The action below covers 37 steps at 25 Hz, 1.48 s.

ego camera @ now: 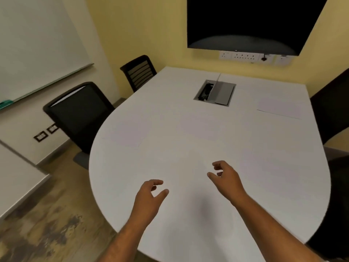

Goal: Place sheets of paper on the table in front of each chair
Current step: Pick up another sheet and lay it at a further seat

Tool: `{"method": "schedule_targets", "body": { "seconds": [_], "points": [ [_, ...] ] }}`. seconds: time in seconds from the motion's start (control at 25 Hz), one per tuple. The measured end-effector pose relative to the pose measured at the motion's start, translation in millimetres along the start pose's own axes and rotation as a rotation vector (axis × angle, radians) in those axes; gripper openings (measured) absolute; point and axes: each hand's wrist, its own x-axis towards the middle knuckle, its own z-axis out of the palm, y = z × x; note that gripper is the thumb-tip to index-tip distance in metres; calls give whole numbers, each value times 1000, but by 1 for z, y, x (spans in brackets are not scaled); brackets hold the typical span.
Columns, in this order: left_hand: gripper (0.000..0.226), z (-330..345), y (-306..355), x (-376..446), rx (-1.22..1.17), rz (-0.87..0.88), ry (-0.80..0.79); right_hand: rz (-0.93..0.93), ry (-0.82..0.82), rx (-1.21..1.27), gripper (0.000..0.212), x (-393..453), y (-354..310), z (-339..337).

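We look down at a white surface point(188, 129), smooth and matte, with a rounded near end and straight far edges. Our left hand point(149, 197) and our right hand point(226, 178) both hover over its near part, close to each other but apart. Each grip is released: the fingers are loosely curled, the thumb stands away from them, and nothing is between them.

The sheets of paper are thin, flat and white, almost the same tone as the surface, so we see them mostly by their faint edges. One sheet point(279, 107) lies at the far right, near the dark chair point(332, 110) on that side; its near edge shows as a thin dark line. Another sheet point(126, 135) lies at the left, in front of the black chair point(79, 114) with a curved mesh back. It is very pale and its outline is blurred. Whether more sheets lie in the middle, we cannot tell.

A second black chair point(138, 72) with a slatted back stands farther along the left side. In the middle of the surface there is a rectangular metal cable box point(215, 92) with its grey lid half raised. On the yellow wall hangs a dark glossy screen point(249, 21).
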Motion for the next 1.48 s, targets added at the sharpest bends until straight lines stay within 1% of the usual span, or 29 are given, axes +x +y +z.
{"method": "schedule_targets", "body": {
  "seconds": [0.12, 0.24, 0.32, 0.44, 0.52, 0.6, 0.68, 0.8, 0.88, 0.96, 1.04, 1.12, 1.2, 1.28, 1.4, 1.48],
  "points": [
    [26, 5, 15, 64, 43, 27, -22, 41, 45, 29, 41, 75, 3, 5],
    [24, 16, 27, 127, 77, -17, -28, 112, 81, 56, 40, 162, 10, 22],
    [23, 28, 34, 174, 120, -33, -62, 162, 98, 74, 42, 217, 17, 39],
    [22, 54, 41, 268, 174, -36, -90, 210, 139, 78, 44, 298, 34, 69],
    [23, 75, 38, 329, 214, -20, -81, 225, 195, 43, 45, 336, 47, 88],
    [26, 103, 30, 386, 278, -3, -90, 236, 267, -53, 48, 365, 64, 106],
    [36, 135, 18, 439, 353, 10, -115, 239, 336, -153, 56, 382, 82, 120],
    [67, 175, 0, 501, 493, -6, -115, 215, 439, -281, 64, 391, 110, 136],
    [83, 194, -10, 519, 538, -30, -83, 141, 502, -351, 59, 389, 125, 141],
    [84, 205, -19, 526, 558, -9, 0, 105, 524, -431, 53, 391, 132, 145],
    [74, 207, -25, 526, 500, 36, 93, 98, 511, -490, 48, 393, 132, 148],
    [61, 206, -25, 528, 335, 46, 151, 100, 506, -528, 47, 394, 132, 150],
    [47, 204, -16, 529, 134, -22, 194, 99, 510, -547, 48, 394, 131, 150],
    [37, 202, -7, 533, -79, -150, 225, 97, 522, -556, 48, 394, 131, 151],
    [35, 201, 2, 550, -420, -303, 199, 82, 544, -544, 45, 395, 132, 151],
    [44, 203, 7, 560, -557, -372, 187, 72, 557, -527, 44, 395, 133, 152]
  ]
}}
